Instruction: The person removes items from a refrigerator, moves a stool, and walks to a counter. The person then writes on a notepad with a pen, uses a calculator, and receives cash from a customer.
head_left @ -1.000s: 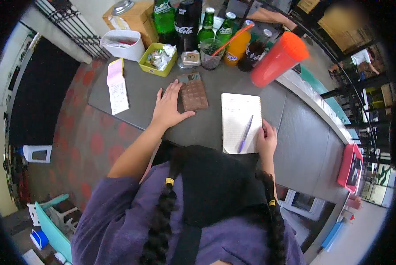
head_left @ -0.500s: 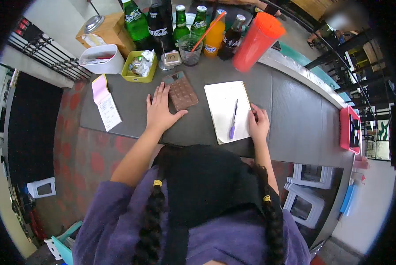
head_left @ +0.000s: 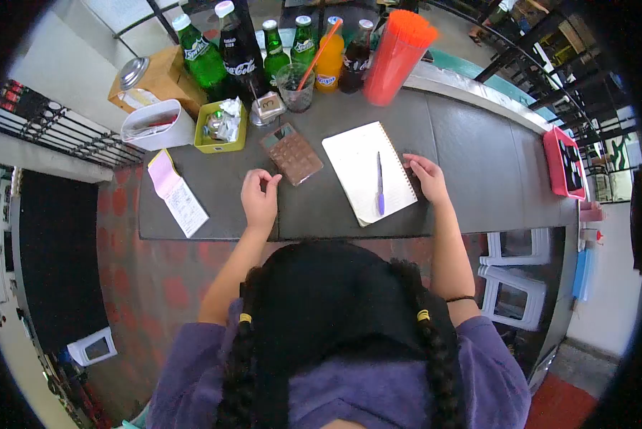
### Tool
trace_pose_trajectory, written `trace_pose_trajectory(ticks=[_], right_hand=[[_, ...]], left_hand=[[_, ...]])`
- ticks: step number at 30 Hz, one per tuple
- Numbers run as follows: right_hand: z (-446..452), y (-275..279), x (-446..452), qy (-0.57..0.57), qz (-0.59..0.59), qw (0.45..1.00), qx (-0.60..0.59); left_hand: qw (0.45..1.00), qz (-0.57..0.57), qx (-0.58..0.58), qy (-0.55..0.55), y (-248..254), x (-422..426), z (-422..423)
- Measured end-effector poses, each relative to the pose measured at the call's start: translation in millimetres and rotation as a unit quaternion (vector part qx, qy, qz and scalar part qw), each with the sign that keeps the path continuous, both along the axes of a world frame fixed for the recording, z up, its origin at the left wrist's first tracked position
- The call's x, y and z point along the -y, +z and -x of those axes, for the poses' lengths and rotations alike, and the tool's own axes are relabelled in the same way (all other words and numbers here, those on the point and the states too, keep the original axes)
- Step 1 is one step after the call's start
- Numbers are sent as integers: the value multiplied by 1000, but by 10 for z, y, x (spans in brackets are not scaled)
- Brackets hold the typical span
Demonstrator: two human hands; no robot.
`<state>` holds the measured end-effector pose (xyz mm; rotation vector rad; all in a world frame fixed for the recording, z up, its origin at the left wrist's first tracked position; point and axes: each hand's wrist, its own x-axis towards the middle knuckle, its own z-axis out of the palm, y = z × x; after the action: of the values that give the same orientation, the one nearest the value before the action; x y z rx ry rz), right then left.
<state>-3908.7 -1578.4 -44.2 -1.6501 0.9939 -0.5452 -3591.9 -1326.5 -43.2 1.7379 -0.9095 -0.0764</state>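
Observation:
My left hand point(head_left: 260, 199) rests at the near side of a brown calculator point(head_left: 292, 154), its fingers loosely curled in and nothing visible in them. My right hand point(head_left: 428, 179) is beside the right edge of an open spiral notebook point(head_left: 353, 168); its fingers are partly stretched and apart, holding nothing I can see. Across the notebook page lies a pen point(head_left: 380, 184) with a purple end. Further left, a receipt pad point(head_left: 181, 204) with a pink flap lies on the dark counter point(head_left: 492, 164).
Along the back stand green Sprite bottles point(head_left: 201, 53), Coca-Cola bottles point(head_left: 238, 57), an orange bottle point(head_left: 329, 61), a glass with a straw point(head_left: 294, 89) and a red cup stack point(head_left: 398, 61). A white bin point(head_left: 156, 129), a yellow-green box point(head_left: 221, 144) and a number stand point(head_left: 267, 107) are nearby. Far right is a pink tray point(head_left: 553, 168).
My left hand has drawn back from the calculator's side and its fingers have curled in. My right hand has come slightly off the notebook edge. The camera view has shifted.

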Motion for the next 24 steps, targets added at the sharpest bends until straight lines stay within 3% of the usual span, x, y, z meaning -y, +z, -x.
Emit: trace_pose_trajectory(ticks=[5, 11, 14, 17, 21, 24], right_hand=[[4, -76, -45, -33, -54, 996, 70], [-64, -165, -126, -106, 62, 990, 73], [-87, -149, -133, -133, 80, 986, 63], [-48, -164, -145, -126, 78, 986, 71], [-4, -222, -104, -110, 66, 985, 114], [40, -156, -112, -97, 37, 986, 129]], left_hand=[[999, 32, -32, -7, 0, -21, -13], [999, 23, -43, 5, 48, -31, 29], [999, 33, 9, -7, -38, -7, 2], [1000, 15, -26, 4, -5, -13, 23], [996, 49, 46, 60, -54, 6, 21], [991, -20, 37, 126, -80, 3, 49]])
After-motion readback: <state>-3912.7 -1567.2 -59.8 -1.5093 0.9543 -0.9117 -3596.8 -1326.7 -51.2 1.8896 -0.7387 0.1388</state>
